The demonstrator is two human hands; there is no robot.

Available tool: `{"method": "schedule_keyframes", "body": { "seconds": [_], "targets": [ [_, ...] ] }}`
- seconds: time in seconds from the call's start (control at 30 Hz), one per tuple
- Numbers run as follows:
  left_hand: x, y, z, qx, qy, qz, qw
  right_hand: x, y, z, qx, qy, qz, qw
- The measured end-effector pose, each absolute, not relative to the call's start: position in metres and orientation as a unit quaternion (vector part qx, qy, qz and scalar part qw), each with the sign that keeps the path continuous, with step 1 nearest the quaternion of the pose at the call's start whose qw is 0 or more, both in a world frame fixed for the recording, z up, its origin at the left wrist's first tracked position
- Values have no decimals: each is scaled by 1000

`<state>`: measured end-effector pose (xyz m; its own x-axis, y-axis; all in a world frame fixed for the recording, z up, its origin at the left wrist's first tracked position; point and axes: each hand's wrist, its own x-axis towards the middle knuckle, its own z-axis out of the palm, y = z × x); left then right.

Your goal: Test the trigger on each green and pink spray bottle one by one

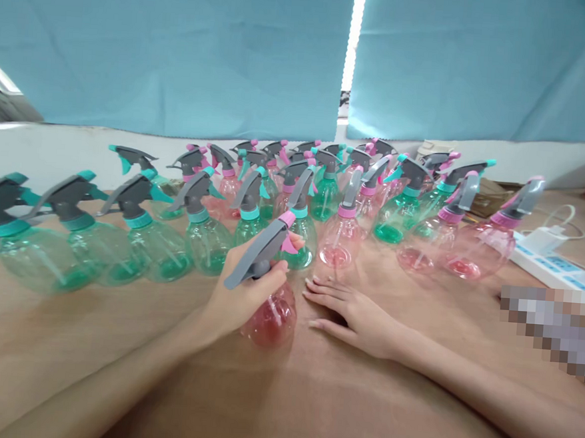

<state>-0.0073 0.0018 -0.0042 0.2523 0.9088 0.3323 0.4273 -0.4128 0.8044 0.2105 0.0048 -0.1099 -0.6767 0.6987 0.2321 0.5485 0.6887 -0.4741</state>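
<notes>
My left hand [248, 282] is wrapped round the neck of a pink spray bottle [271, 316] with a grey and pink trigger head. That bottle is upright at the front of the group, and its collar is hidden by my fingers. To its right, my right hand [351, 313] lies palm down on the wooden table [309, 407], fingers stretched out and holding nothing. Just beyond my right fingertips stands another pink spray bottle [339, 242]. A green spray bottle [302, 243] is close behind the one in my left hand.
A row of green spray bottles [162, 253] runs along the left, and several pink and green ones crowd behind. More pink spray bottles [481, 249] stand at right. A white power strip [545, 260] with a plugged-in charger lies beyond them. Blue curtains [208, 53] hang at the back.
</notes>
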Motion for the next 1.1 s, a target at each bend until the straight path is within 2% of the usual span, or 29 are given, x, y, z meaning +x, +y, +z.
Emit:
{"method": "schedule_keyframes", "body": {
  "seconds": [1.1],
  "targets": [
    [-8, 6, -9, 740, 450, 412, 283, 211, 5, -109, -350, -899, 180, 193]
  ]
}}
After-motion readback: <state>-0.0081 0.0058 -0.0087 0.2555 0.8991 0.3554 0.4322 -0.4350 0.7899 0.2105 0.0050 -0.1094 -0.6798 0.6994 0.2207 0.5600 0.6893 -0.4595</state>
